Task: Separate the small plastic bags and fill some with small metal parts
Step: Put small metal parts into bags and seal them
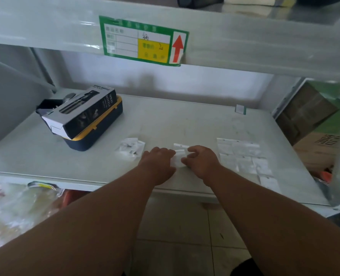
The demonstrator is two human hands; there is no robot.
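A short strip of small clear plastic bags (179, 154) lies on the grey shelf surface (165, 120) between my two hands. My left hand (158, 162) holds its left edge with curled fingers. My right hand (202, 160) pinches its right edge between thumb and fingers. To the left lies a small heap of bags with dark metal parts inside (130, 148). On the right, a sheet of joined empty bags (242, 156) is spread flat, running toward the front edge.
A black spray-bottle box (83, 112) rests on a blue and yellow case (97, 132) at the back left. A shelf beam with a green label (143, 41) hangs overhead. Cardboard boxes (312, 124) stand to the right, packaged goods (15, 206) below left.
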